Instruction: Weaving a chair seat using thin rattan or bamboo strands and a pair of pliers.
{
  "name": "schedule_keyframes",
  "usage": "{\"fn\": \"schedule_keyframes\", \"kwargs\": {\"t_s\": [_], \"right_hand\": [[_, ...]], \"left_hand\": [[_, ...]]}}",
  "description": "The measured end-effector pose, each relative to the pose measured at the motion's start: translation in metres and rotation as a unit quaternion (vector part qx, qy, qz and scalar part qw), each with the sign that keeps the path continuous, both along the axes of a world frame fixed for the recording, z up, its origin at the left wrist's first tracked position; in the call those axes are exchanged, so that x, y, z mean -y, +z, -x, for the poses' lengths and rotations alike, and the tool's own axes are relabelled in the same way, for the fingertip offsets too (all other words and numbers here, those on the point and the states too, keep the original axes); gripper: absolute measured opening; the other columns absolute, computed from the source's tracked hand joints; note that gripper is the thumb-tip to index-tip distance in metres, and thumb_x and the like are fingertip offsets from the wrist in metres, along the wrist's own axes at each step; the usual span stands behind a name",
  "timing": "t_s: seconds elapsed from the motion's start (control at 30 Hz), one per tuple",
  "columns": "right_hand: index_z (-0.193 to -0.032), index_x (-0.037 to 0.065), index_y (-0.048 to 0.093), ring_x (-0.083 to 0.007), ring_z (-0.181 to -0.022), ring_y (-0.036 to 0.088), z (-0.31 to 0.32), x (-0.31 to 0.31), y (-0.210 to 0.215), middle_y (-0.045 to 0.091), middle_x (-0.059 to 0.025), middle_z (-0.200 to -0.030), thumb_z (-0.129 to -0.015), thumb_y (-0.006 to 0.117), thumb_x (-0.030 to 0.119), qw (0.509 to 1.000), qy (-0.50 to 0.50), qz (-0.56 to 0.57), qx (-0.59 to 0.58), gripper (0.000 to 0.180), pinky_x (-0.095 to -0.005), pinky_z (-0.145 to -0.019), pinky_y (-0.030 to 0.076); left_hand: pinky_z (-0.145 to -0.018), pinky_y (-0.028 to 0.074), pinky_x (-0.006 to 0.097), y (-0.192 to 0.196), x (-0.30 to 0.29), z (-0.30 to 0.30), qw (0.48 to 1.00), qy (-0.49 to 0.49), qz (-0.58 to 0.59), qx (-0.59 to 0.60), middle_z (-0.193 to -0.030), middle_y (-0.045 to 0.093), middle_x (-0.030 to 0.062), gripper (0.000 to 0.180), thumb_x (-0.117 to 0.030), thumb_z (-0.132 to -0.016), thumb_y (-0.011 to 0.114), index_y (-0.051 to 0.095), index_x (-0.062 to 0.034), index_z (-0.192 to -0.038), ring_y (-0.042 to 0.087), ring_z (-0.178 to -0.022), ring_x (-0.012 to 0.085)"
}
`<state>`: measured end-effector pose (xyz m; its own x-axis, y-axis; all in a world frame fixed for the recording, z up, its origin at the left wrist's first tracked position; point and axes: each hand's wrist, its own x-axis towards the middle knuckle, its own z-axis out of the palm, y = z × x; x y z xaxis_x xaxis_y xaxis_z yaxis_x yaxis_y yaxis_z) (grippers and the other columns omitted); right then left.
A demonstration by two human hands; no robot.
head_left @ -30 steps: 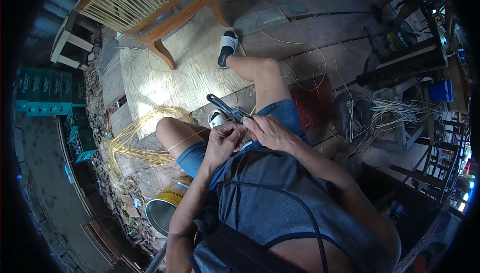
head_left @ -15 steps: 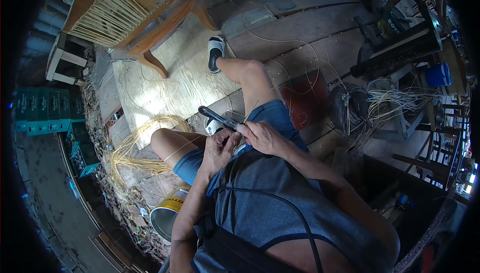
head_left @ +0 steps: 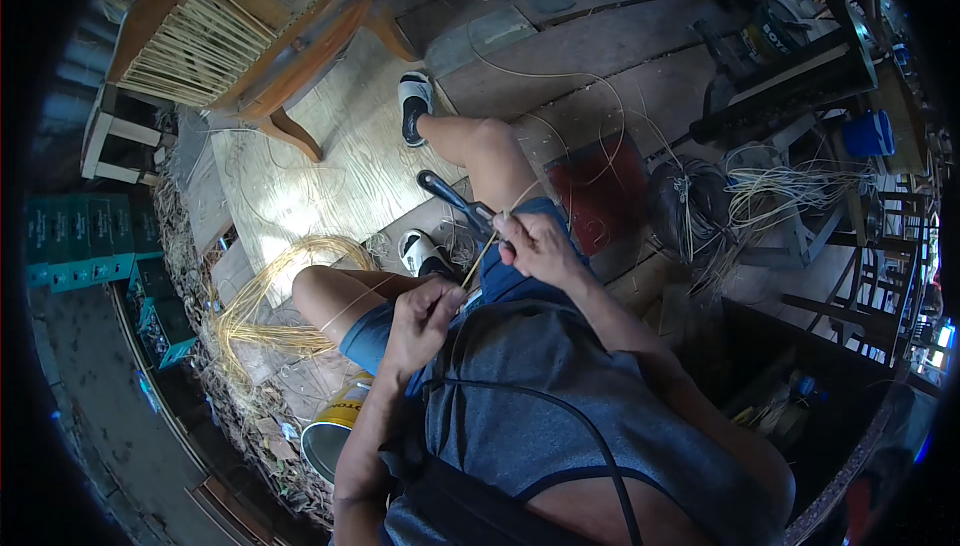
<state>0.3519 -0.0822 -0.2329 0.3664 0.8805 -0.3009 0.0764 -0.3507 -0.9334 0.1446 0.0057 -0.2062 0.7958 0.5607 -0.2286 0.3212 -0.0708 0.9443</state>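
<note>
Strand (head_left: 479,260), seemingly being worked: left hand (head_left: 420,322) pinches it, right hand (head_left: 543,249) grips dark tool (head_left: 457,200); next calls for steady tension.

Black-handled slender tool (head_left: 455,201): lower end hidden by the right hand (head_left: 540,249).
Thin tan cane strand (head_left: 480,264): end near the left hand (head_left: 425,318) too small to tell.
Brown wooden chair (head_left: 285,89), over the pale plywood sheet's (head_left: 320,186) far edge: top cut off.
Yellow cylindrical bucket (head_left: 343,414): right side behind the left forearm (head_left: 368,436).
</note>
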Motion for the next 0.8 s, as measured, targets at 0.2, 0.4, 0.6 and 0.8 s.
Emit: {"fn": "schedule_keyframes", "kwargs": {"t_s": [0.2, 0.4, 0.6, 0.8], "right_hand": [[-0.076, 0.003, 0.060, -0.0051, -0.041, 0.045, -0.052, -0.016, 0.018, 0.054, -0.0003, -0.056, -0.099, 0.045, 0.038, 0.996, -0.042, -0.049, -0.060, 0.045, -0.0211, -0.039, 0.036], [-0.080, 0.002, 0.059, -0.0048, -0.042, 0.044, -0.090, -0.043, 0.031, 0.052, -0.0001, -0.058, -0.099, 0.044, 0.039, 0.988, -0.078, -0.111, -0.072, 0.044, -0.0211, -0.039, 0.034], [-0.081, 0.000, 0.059, -0.0130, -0.047, 0.051, -0.033, -0.044, 0.062, 0.052, -0.0047, -0.057, -0.100, 0.042, 0.034, 0.988, 0.008, -0.123, 0.093, 0.042, -0.0292, -0.046, 0.041], [-0.081, -0.001, 0.057, -0.0305, -0.057, 0.060, 0.000, -0.036, 0.050, 0.057, -0.0148, -0.063, -0.097, 0.044, 0.021, 0.977, 0.055, -0.129, 0.160, 0.031, -0.0397, -0.054, 0.046]], "left_hand": [[-0.061, 0.043, 0.026, 0.053, 0.009, 0.056, 0.994, 0.038, 0.034, -0.099, -0.070, 0.060, 0.0057, 0.017, -0.011, -0.091, 0.057, 0.061, 0.0026, -0.082, 0.053, -0.065, 0.0108], [-0.060, 0.045, 0.027, 0.066, 0.015, 0.122, 0.990, 0.054, 0.012, -0.133, -0.068, 0.061, 0.0082, 0.017, -0.012, -0.089, 0.059, 0.064, 0.0014, -0.081, 0.057, -0.063, 0.0130], [-0.083, 0.048, 0.039, 0.031, -0.039, 0.019, 0.953, -0.015, -0.287, -0.093, -0.105, 0.064, 0.0192, 0.039, -0.028, -0.088, 0.064, 0.059, 0.0023, -0.112, 0.063, -0.093, 0.0316], [-0.053, 0.041, 0.029, 0.015, -0.036, -0.048, 0.997, 0.067, 0.025, 0.002, -0.061, 0.052, 0.0048, 0.024, -0.021, -0.091, 0.061, 0.061, 0.0023, -0.089, 0.047, -0.057, 0.0099]]}}
